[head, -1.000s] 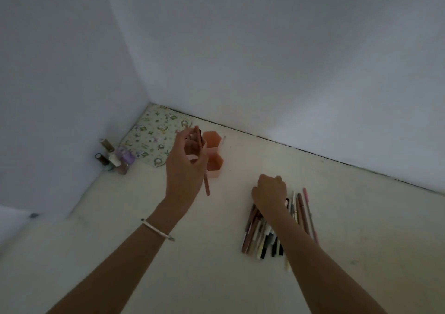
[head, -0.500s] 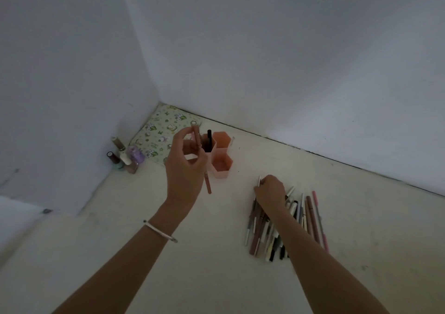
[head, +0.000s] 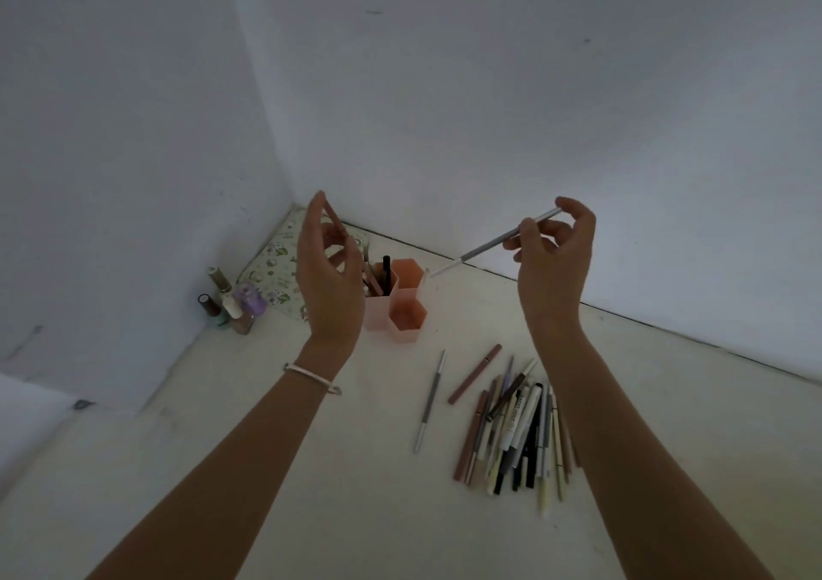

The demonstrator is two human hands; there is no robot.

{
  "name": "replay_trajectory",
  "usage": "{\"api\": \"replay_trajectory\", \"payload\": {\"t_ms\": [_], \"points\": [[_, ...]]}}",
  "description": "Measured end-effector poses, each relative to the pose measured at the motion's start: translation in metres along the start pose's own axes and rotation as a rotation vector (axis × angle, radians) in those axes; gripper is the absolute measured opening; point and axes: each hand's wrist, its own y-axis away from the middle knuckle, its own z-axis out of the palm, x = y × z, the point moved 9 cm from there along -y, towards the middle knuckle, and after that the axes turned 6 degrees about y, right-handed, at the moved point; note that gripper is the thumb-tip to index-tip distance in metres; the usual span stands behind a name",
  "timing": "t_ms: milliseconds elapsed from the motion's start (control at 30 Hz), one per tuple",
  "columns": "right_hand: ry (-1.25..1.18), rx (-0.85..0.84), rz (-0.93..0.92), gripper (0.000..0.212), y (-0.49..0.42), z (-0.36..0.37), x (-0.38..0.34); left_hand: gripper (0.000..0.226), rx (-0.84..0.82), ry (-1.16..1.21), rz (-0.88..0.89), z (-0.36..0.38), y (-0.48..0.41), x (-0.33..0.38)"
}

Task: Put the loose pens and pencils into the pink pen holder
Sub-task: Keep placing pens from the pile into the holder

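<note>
The pink pen holder [head: 405, 328], made of hexagonal cells, stands near the corner of the walls with a black pen [head: 387, 271] and brown pencils upright in it. My left hand [head: 329, 281] hovers just left of it, pinching the top of a brown pencil [head: 334, 219] whose lower end reaches down into the holder. My right hand [head: 551, 263] is raised to the right of the holder and grips a grey pen [head: 489, 246], white tip pointing at the holder. The loose pens and pencils [head: 516, 437] lie in a pile below my right forearm. A grey pen [head: 429, 401] and a brown pencil [head: 474, 373] lie apart from it.
Several nail polish bottles [head: 231, 306] stand against the left wall. A patterned pouch [head: 276, 263] lies in the corner behind the holder. Two white walls meet just behind the pouch and close off the far side of the pale surface [head: 311, 468].
My right hand has left the pile and risen with a grey pen toward the holder. My left hand has lifted slightly, still on the brown pencil. Two pens now lie apart from the pile.
</note>
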Motion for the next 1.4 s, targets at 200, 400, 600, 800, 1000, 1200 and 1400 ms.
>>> {"api": "replay_trajectory", "payload": {"t_ms": [200,400,600,800,1000,1200,1400], "points": [[-0.036,0.027,-0.099,0.038,0.024,0.02,-0.007,0.031,-0.221,-0.369,0.192,0.02,0.019,-0.015],[0.057,-0.022,-0.246,0.035,0.038,0.053,0.0,0.033,-0.111,-0.365,0.107,-0.022,0.014,-0.029],[0.293,-0.25,-0.333,0.03,0.057,0.107,0.022,0.031,-0.046,-0.24,0.091,-0.05,0.005,-0.015],[0.475,-0.297,-0.613,0.031,0.077,0.117,0.019,0.028,-0.228,-0.252,0.047,-0.028,0.04,-0.015],[0.396,-0.031,-0.375,0.039,0.033,0.039,0.027,0.022,-0.799,-0.643,-0.18,0.051,0.125,-0.071],[0.422,0.037,-0.232,0.044,0.022,-0.026,0.051,0.046,-0.991,-0.926,-0.232,0.078,0.171,-0.109],[0.569,-0.033,-0.037,0.039,0.026,-0.039,0.099,0.042,-0.77,-0.322,-0.285,0.084,0.138,-0.053]]}}
